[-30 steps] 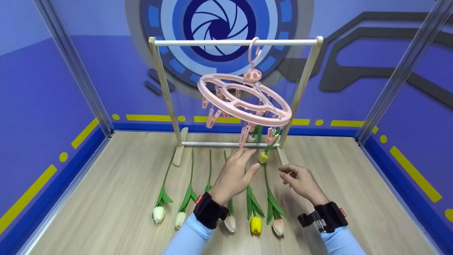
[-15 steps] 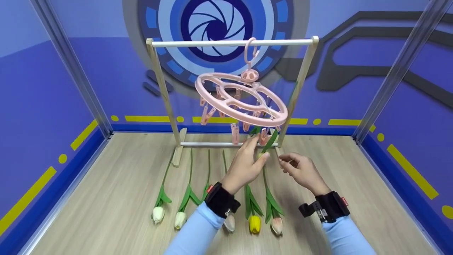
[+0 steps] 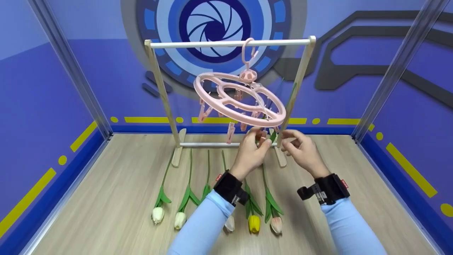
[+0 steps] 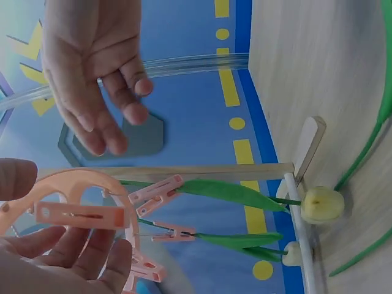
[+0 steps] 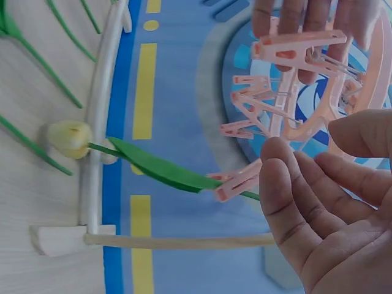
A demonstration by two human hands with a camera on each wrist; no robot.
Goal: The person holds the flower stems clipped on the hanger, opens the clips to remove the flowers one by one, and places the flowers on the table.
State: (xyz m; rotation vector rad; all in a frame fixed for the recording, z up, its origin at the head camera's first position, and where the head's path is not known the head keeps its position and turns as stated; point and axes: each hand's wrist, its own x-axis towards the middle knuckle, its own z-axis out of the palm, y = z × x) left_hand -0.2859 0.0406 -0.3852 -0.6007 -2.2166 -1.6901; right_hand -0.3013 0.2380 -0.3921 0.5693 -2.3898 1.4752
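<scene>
A pink round clip hanger [image 3: 240,115] hangs tilted from a rod. My left hand [image 3: 250,154] is under its near right rim, fingers behind a dangling clothespin [image 4: 79,215], thumb apart from it. My right hand [image 3: 302,150] is just right of it, fingers loosely bent, holding nothing. Beyond the left hand, another clothespin [image 5: 239,182] grips a pale yellow tulip [image 4: 323,205] by the stem, head down. A whitish tulip [image 4: 292,254] hangs in a clothespin behind it. In the head view the left hand largely hides both flowers.
A wooden stand [image 3: 161,88] with a white top rod [image 3: 198,44] carries the hanger. On the table lie several tulips in a row, among them a white one [image 3: 158,215], a yellow one [image 3: 254,224] and a pink one [image 3: 276,225]. Printed walls enclose the table.
My left hand has moved right and up to the hanger's clothespins. My right hand has risen to beside it, still holding nothing. The hanger has shifted slightly.
</scene>
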